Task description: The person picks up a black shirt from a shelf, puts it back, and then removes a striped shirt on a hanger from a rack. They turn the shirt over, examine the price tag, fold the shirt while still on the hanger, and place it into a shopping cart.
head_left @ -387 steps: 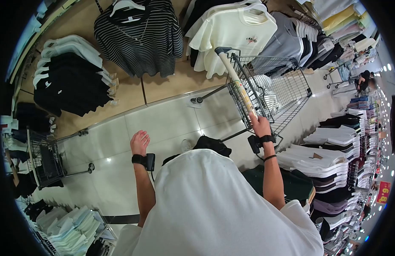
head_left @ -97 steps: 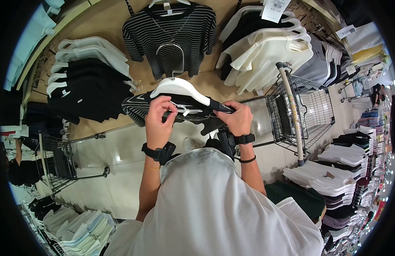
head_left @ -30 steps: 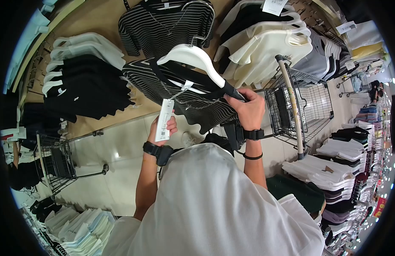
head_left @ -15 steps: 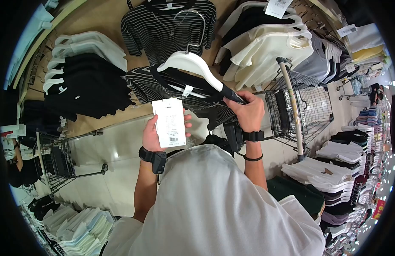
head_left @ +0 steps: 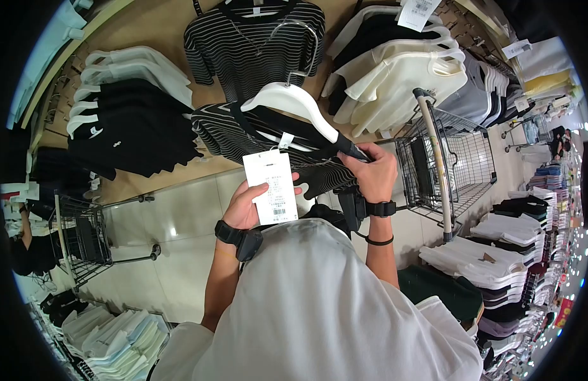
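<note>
My right hand grips the shoulder of a black-and-white striped shirt that hangs on a white hanger, held up in front of me. A white price tag on a string from the shirt's collar lies flat in my left hand, printed side facing me. Both wrists carry black bands.
A wire shopping cart stands to my right with folded clothes in it. Another cart is at the left. Racks of striped, cream and black shirts hang ahead. Folded stacks fill tables at right and lower left. Tiled floor lies between.
Over the last second my left hand turned the price tag flat and brought it closer, shifting slightly right. My right hand keeps its hold on the striped shirt and hanger.
</note>
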A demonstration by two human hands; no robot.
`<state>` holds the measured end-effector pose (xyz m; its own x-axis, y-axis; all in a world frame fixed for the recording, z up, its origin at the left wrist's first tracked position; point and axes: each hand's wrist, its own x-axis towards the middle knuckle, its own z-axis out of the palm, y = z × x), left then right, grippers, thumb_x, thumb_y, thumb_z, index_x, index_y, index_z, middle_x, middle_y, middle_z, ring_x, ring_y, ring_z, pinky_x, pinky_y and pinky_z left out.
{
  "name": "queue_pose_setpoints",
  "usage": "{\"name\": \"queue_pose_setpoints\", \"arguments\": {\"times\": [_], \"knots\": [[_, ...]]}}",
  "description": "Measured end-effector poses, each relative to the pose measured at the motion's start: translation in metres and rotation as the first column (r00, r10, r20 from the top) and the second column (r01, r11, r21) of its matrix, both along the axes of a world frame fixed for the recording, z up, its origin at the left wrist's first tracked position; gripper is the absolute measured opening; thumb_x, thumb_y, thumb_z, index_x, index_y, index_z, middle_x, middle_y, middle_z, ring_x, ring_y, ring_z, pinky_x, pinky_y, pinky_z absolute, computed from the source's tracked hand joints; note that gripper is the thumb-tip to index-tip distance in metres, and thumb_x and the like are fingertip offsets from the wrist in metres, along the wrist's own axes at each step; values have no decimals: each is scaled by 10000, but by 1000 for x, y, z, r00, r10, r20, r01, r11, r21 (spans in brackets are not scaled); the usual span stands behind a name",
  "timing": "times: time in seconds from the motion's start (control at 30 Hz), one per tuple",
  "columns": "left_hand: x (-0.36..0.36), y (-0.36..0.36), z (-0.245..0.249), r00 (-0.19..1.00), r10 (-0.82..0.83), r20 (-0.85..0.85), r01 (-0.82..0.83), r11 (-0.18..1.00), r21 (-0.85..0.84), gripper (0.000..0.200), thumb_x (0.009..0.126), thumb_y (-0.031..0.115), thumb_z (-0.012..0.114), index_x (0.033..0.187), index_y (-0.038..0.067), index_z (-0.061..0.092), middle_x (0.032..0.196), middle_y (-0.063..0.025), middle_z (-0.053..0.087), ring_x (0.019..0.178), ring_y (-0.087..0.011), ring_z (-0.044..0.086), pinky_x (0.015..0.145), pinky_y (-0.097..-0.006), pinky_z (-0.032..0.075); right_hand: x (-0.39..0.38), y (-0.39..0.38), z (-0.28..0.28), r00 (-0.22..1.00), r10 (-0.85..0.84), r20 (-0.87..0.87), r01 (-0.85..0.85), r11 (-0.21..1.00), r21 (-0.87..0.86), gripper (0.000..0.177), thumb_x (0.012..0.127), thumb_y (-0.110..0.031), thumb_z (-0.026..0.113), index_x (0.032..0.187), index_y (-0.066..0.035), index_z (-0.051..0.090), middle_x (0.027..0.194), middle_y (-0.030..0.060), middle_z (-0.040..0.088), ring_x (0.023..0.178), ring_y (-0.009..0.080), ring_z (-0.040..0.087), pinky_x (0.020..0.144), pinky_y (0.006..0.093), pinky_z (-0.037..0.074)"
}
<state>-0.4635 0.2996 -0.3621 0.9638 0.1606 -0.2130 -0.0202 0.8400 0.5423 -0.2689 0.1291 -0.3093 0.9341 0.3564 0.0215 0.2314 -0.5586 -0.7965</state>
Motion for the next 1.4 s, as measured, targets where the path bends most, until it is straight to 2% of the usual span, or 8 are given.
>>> {"name": "queue_pose_setpoints", "arguments": {"times": [0.1,0.2,0.3,0.6,1.03,1.13,1.23,1.4], "knots": [[1,0,0,1000,8,7,-8,998,55,599,897,47,505,1456,-41,307,1420,-294,438,1239,-447,525,997,-500,489,-1,-4,-1,1000,-7,2,7,1000,-12,360,647,-328,833,867,-57,747,646,52,664,577,180,612,598,316,478],[0,-2,1,995,-10,95,-1,994,112,633,848,-7,511,1448,-50,312,1407,-292,454,1245,-444,521,1008,-470,488,-3,-5,-2,1000,-12,12,12,1000,-19,359,648,-329,833,866,-57,746,649,54,665,577,183,614,599,316,478],[0,-3,-1,999,7,39,-10,996,94,658,810,-48,502,1441,-58,316,1399,-291,462,1245,-440,524,1005,-472,491,-3,-5,-1,1000,-3,19,3,999,-38,359,647,-331,833,867,-60,747,648,57,664,580,187,616,600,318,479],[-5,-4,-4,998,61,7,-61,994,86,647,811,-59,503,1433,-59,327,1397,-284,467,1237,-424,534,981,-495,511,0,1,-6,999,16,27,-15,999,-46,368,646,-340,833,873,-63,748,644,65,663,578,198,613,599,323,474],[-5,0,0,996,79,-45,-72,987,142,609,792,-29,501,1391,-54,393,1300,-258,551,1092,-347,620,850,-424,573,-3,-1,-8,999,43,11,-43,998,-40,368,656,-329,835,887,-56,749,645,59,665,577,179,615,593,311,473],[-6,1,-2,994,91,-62,-81,985,151,591,798,-32,488,1382,-58,399,1278,-254,561,1071,-344,624,851,-427,571,-4,-2,-11,999,43,21,-42,998,-39,367,656,-333,833,886,-61,751,641,56,663,567,178,610,586,314,470],[-4,-1,-11,994,107,-1,-105,981,163,591,802,-47,464,1388,-66,387,1297,-264,549,1099,-368,615,883,-447,560,-4,-3,-14,999,38,24,-37,998,-44,366,653,-340,833,882,-66,752,634,54,658,561,181,607,582,317,468],[-3,-4,-2,994,107,3,-107,992,72,606,819,-43,439,1418,-71,347,1347,-286,509,1181,-425,571,956,-484,526,-5,-2,-13,999,38,20,-36,998,-57,363,651,-346,830,874,-70,752,628,52,654,559,189,605,583,320,468]]}}
